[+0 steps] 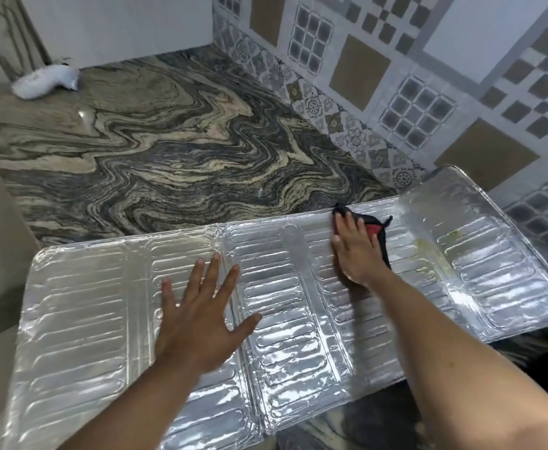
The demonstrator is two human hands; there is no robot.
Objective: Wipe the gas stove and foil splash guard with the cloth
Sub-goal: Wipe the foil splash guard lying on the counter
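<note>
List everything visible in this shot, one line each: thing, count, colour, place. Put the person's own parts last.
foil splash guard: one, silver, laid flat on the countertop, yellowish stains on its right panel
cloth: one, black and red, under the right hand near the guard's far edge
countertop: one, swirled grey and beige stone, beyond the guard
white object: one, far left corner of the countertop, too blurred to identify
wall tiles: many, patterned grey, brown, white, behind right
left hand: one, flat on the guard, fingers spread
right hand: one, pressing the cloth
</note>
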